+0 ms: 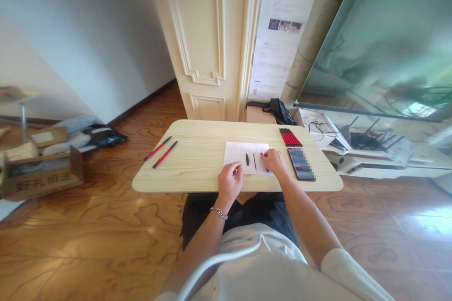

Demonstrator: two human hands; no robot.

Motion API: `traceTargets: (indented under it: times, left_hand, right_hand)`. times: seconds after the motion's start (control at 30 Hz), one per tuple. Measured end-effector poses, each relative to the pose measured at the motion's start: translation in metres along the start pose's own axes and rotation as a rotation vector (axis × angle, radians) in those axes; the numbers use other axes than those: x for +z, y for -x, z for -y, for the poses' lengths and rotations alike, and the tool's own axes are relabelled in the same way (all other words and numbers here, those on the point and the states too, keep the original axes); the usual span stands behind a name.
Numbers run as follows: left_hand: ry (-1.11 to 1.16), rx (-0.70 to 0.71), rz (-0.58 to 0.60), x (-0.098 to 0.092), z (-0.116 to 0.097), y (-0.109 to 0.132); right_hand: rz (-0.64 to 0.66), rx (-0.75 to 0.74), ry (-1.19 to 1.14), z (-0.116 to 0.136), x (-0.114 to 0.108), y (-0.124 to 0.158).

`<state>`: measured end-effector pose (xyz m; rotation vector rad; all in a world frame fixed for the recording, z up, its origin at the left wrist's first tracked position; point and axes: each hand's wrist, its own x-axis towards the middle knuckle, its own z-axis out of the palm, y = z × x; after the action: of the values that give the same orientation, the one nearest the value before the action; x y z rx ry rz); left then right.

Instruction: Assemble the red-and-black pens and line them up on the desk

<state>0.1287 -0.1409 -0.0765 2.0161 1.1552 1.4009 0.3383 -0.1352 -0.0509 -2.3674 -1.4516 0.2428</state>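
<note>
A white sheet of paper [231,149] lies on the pale wooden table. On it are a short black pen part [247,159] and a thin dark refill [254,161], set side by side. My right hand [275,162] is over the sheet's right side, its fingertips closed on a red pen barrel [262,154] that is mostly hidden. My left hand [230,181] rests at the sheet's lower left with its fingers curled together; what they hold, if anything, is hidden.
Two red-and-black pens [165,154] lie at the table's left. Several more pens [290,137] form a row at the back right, above a phone [300,163]. Behind the table stands a box with a black bag [280,111]. An open carton [42,174] sits on the floor at left.
</note>
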Motion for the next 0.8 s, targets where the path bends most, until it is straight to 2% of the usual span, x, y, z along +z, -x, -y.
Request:
traceTargets:
  times: [0.1, 0.2, 0.33, 0.43, 0.53, 0.6, 0.7, 0.8]
  left_hand:
    - [0.06, -0.048, 0.002, -0.002, -0.004, -0.001]
    - [0.161, -0.119, 0.055, -0.002, -0.015, -0.003]
    - [0.384, -0.213, 0.166, 0.005, -0.032, -0.007]
    - [0.566, -0.263, 0.221, 0.011, -0.038, -0.011]
    - [0.679, -0.29, 0.219, 0.016, -0.033, -0.013]
    - [0.727, -0.314, 0.191, 0.018, -0.026, -0.012]
    - [0.773, -0.368, 0.156, 0.02, -0.017, -0.011]
    - [0.778, -0.396, 0.158, 0.021, -0.013, -0.009]
  right_hand:
    - [-0.037, -0.041, -0.185, -0.004, -0.004, 0.0]
    - [-0.068, -0.123, -0.509, 0.001, -0.012, 0.007]
    - [-0.009, -0.232, -0.859, 0.022, -0.02, 0.029]
    - [0.045, -0.276, -0.989, 0.036, -0.021, 0.044]
    - [0.055, -0.295, -0.98, 0.037, -0.02, 0.045]
    - [0.0, -0.276, -0.903, 0.03, -0.019, 0.039]
    - [-0.11, -0.235, -0.665, 0.013, -0.018, 0.026]
    - [-0.097, -0.226, -0.359, 0.0, -0.013, 0.019]
